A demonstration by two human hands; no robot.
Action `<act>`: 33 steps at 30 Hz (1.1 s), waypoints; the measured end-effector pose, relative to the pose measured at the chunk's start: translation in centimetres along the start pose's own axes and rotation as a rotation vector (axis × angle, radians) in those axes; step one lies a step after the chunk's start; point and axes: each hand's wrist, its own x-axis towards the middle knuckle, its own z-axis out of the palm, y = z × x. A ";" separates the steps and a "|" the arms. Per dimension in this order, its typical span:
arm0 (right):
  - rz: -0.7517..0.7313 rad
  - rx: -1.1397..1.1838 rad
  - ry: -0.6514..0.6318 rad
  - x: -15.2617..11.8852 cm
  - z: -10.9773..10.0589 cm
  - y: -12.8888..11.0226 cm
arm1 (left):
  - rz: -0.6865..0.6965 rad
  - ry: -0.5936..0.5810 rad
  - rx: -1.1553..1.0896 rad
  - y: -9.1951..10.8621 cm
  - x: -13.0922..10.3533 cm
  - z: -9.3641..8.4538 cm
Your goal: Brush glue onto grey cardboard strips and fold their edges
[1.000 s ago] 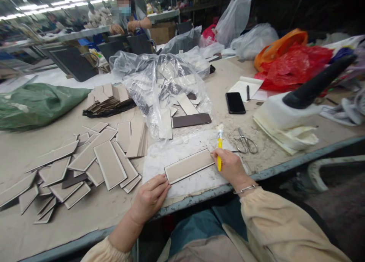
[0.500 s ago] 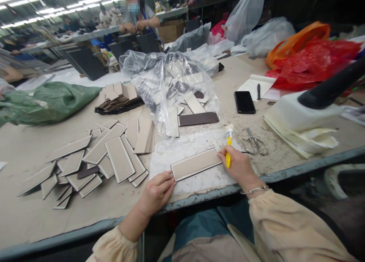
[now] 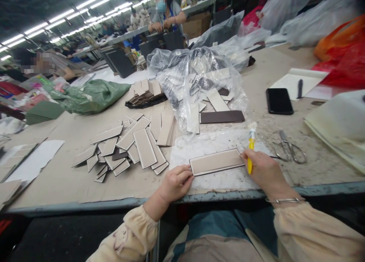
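Observation:
Between my two hands is a flat beige rectangular panel [image 3: 216,162] with a white border and dark edge, over a glue-stained white sheet [image 3: 182,144]. My left hand [image 3: 177,181] pinches its left end between thumb and fingers. My right hand [image 3: 261,167] grips its right end and also holds a yellow-handled brush [image 3: 251,146], bristles up with whitish stuff on them. Left of the sheet lies a loose pile of similar bordered panels [image 3: 145,148]. Behind it, a clear plastic bag [image 3: 182,91] spills pale and dark pieces, with a dark brown strip [image 3: 221,117] in front.
Scissors [image 3: 289,146] lie right of my right hand, below a black phone [image 3: 280,101]. A whitish plastic container [image 3: 339,121] stands at the right edge. Farther back are a green bag [image 3: 99,97], a red bag [image 3: 342,68] and a person [image 3: 168,17] working.
The view has swung left, so the table's things appear farther right. My hands still hold the panel's two ends, and the brush stays in my right hand.

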 end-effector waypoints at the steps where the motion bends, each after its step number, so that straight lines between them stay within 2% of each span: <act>1: -0.009 -0.006 -0.005 0.0 0.0 -0.1 | -0.017 -0.002 0.001 0.0 0.0 0.0; 6: -0.006 0.009 -0.029 -0.1 -0.1 -0.3 | -0.070 -0.018 0.052 0.2 0.2 -0.1; 10: -0.006 0.014 -0.031 0.0 -0.3 -0.5 | -0.133 0.027 0.052 0.2 0.7 0.2; 15: -0.010 0.011 -0.027 0.1 -0.4 -1.0 | -0.284 0.061 0.083 0.5 2.1 1.1; 20: 0.024 0.003 -0.055 0.2 -0.5 -1.5 | -0.426 -0.058 0.291 1.7 4.4 1.3; 25: 0.050 0.006 -0.062 0.4 -0.8 -1.8 | -0.507 -0.193 0.463 3.1 6.3 1.0; 29: 0.062 0.022 -0.057 0.5 -0.9 -1.9 | -0.563 -0.266 0.492 3.6 6.8 0.8; 33: 0.078 0.037 -0.067 0.5 -1.0 -2.0 | -0.589 -0.294 0.440 3.2 6.6 0.7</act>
